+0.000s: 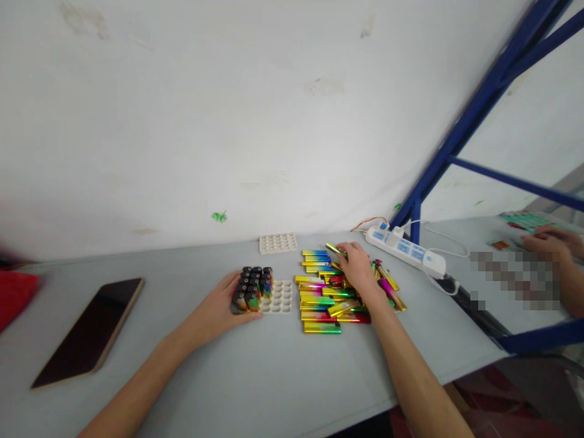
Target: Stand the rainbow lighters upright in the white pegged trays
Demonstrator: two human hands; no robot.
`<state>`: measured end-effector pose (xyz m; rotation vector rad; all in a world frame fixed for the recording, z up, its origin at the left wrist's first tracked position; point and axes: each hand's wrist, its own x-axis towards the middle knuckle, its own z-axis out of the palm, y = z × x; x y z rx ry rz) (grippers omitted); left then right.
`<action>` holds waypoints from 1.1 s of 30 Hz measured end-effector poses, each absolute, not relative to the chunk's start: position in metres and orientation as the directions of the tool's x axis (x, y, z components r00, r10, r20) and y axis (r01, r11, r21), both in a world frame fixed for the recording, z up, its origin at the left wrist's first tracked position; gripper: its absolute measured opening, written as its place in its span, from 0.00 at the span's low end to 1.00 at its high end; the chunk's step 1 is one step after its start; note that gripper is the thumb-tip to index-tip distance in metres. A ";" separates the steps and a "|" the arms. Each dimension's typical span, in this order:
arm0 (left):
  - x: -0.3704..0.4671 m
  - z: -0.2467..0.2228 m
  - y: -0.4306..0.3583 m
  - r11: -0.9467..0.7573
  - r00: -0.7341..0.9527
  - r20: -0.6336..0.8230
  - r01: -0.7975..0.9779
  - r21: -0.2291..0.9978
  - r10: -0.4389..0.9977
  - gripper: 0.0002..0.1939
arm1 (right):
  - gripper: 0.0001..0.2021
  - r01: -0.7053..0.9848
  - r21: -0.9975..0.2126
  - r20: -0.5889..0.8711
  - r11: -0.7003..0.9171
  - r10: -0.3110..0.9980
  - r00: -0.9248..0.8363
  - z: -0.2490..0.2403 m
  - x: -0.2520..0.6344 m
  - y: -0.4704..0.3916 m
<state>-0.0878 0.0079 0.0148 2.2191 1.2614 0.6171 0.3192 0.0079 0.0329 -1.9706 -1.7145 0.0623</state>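
Note:
A white tray (283, 298) with rows of holes lies on the table in front of me. Its left part holds several upright black-topped pieces (252, 283) with coloured, shiny lower bodies; holes on its right side show bare. My left hand (225, 304) is wrapped round the tray's left end, thumb along the front edge. To the right spreads a pile of flat, shiny metallic tubes (322, 301) in gold, green, blue, red and purple. Over the back of this pile is my right hand (358, 264), its fingers closed on a gold-green tube (335, 249) that sticks out to the left.
A second white holed tray (278, 243) lies near the wall. At the left is a dark tablet-like device (91, 331); a white power strip (406, 249) with cables runs behind the pile. A blue metal frame (456, 140) stands at right, and beyond it another person's hands (552, 243).

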 end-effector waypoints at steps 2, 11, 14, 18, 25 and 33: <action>-0.087 0.017 0.007 -0.436 0.470 0.130 0.631 0.642 0.873 0.40 | 0.16 0.857 -0.514 0.416 0.029 0.882 0.220 0.030 0.319 0.010; -0.086 0.018 0.004 -0.451 0.478 0.160 0.593 0.667 0.864 0.40 | 0.30 -0.027 -0.986 0.143 0.163 0.926 0.350 0.047 0.274 0.003; -0.085 0.019 0.003 -0.458 0.483 0.163 0.594 0.661 0.861 0.41 | 0.31 -0.270 -0.959 0.025 0.084 0.976 0.217 0.055 0.249 -0.006; -0.084 0.022 0.002 -0.477 0.498 0.171 0.589 0.652 0.850 0.41 | 0.32 -0.263 -0.965 -0.013 -0.021 0.999 -0.032 0.063 0.224 -0.022; -0.084 0.024 0.001 -0.459 0.480 0.166 0.594 0.661 0.861 0.40 | 0.34 -0.188 -0.978 -0.024 -0.090 0.944 -0.329 0.063 0.197 -0.036; -0.083 0.025 0.000 -0.468 0.482 0.179 0.587 0.661 0.858 0.40 | 0.29 0.373 -0.907 0.216 0.198 0.976 0.007 0.052 0.192 -0.037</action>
